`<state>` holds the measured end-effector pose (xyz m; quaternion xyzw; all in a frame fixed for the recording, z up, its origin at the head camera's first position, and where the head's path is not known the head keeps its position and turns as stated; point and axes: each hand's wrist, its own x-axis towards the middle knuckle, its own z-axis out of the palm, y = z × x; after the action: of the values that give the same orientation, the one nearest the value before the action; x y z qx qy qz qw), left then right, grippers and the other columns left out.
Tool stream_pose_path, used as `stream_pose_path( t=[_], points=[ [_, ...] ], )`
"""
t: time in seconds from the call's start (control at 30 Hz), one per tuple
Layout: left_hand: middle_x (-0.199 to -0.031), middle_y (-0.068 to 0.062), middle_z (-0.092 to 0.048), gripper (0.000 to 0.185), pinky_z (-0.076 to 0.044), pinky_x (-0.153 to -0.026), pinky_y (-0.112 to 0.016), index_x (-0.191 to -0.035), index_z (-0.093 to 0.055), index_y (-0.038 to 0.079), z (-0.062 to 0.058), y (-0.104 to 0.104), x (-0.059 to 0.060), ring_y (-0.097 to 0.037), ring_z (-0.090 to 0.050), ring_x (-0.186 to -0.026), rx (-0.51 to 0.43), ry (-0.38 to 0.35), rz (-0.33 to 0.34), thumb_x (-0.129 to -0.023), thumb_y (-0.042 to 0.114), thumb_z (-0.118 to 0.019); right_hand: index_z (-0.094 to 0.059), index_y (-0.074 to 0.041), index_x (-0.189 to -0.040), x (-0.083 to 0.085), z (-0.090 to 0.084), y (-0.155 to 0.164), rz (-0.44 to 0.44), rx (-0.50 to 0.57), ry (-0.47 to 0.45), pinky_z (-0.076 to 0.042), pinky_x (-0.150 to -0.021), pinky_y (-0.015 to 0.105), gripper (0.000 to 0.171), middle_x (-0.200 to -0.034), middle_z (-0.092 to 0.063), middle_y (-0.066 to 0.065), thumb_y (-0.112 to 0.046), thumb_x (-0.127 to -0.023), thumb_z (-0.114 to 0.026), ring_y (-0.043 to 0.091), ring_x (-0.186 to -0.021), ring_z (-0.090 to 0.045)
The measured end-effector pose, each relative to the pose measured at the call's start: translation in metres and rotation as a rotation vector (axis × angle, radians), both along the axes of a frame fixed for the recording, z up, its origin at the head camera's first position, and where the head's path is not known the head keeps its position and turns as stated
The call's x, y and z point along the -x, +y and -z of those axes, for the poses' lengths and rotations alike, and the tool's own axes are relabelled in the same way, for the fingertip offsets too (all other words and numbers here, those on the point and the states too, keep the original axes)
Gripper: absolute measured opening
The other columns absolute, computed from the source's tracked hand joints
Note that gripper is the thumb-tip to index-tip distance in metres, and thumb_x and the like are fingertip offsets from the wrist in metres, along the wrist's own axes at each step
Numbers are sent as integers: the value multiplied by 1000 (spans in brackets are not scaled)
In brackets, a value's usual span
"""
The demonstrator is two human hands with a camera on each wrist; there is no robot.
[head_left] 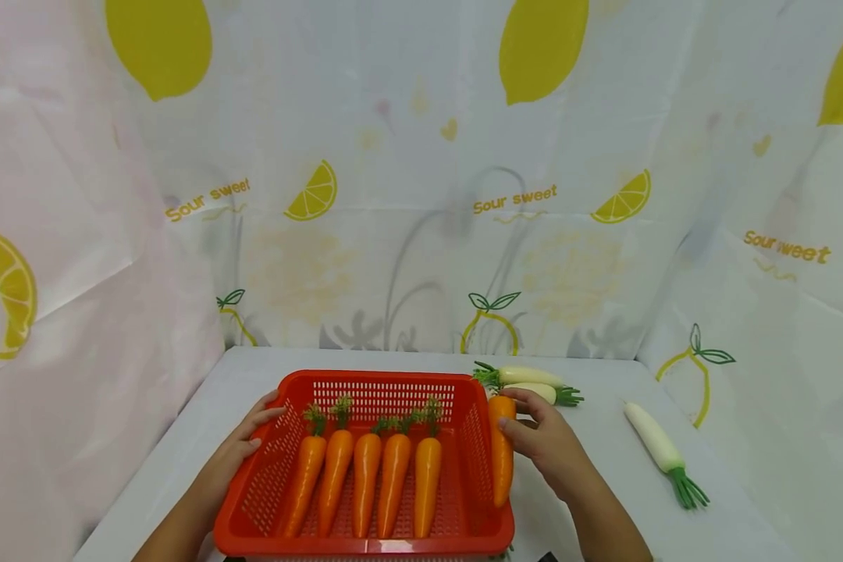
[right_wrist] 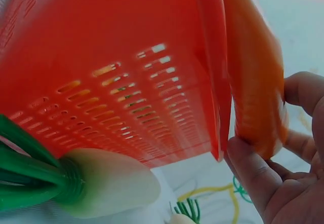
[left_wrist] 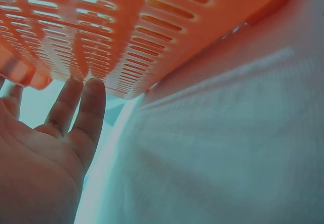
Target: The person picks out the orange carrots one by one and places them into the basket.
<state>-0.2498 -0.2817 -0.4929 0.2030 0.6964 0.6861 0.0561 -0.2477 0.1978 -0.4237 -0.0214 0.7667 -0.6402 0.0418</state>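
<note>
A red plastic basket (head_left: 365, 546) with slotted walls holds several carrots (head_left: 365, 484), lying side by side with their leafy tops toward the far wall. My left hand (head_left: 235, 449) holds the basket's left rim; in the left wrist view two of its fingers (left_wrist: 91, 107) reach up against the outside of the slotted wall. My right hand (head_left: 551, 441) grips another carrot (head_left: 503, 453) between thumb and fingers, at the basket's right rim. In the right wrist view this carrot (right_wrist: 255, 72) stands close along the rim, its lower end between the fingertips.
Two white radishes (head_left: 534, 376) with green tops lie behind the basket's right corner. Another white radish (head_left: 653, 437) lies farther right on the white table (head_left: 590, 414). Beside the basket's right wall, a radish (right_wrist: 116, 183) shows in the right wrist view. Lemon-printed cloth (head_left: 393, 156) encloses the table.
</note>
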Motion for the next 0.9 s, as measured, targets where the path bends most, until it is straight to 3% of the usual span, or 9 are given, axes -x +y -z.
stream_pose_path(
  t=[0.23,0.5,0.9],
  points=[
    [-173,7,-7,51,-54,-100,-27,-158,-30,-3,2,1,2,9,-40,-139,-7,36,2,-110,14,-29,-56,-10,-144,3,-8,-7,-30,-41,20,-61,-93,43,54,-143,-57,17,-24,-95,-76,29,-115,-68],
    [-176,-3,3,51,-57,-98,-31,-159,-33,4,-3,2,-3,16,-33,-134,20,-45,-26,-109,15,-33,-54,-8,-146,3,-17,-11,-130,-88,22,-61,-92,44,54,-146,-53,21,-25,-98,-73,28,-117,-65],
    [-176,-4,2,50,-55,-99,-29,-158,-35,3,-3,3,-3,17,-32,-135,16,-21,-27,-108,12,-33,-58,-13,-136,10,-21,-21,-173,-202,-15,-62,-91,45,48,-147,-55,19,-25,-94,-77,35,-126,-63]
  ],
)
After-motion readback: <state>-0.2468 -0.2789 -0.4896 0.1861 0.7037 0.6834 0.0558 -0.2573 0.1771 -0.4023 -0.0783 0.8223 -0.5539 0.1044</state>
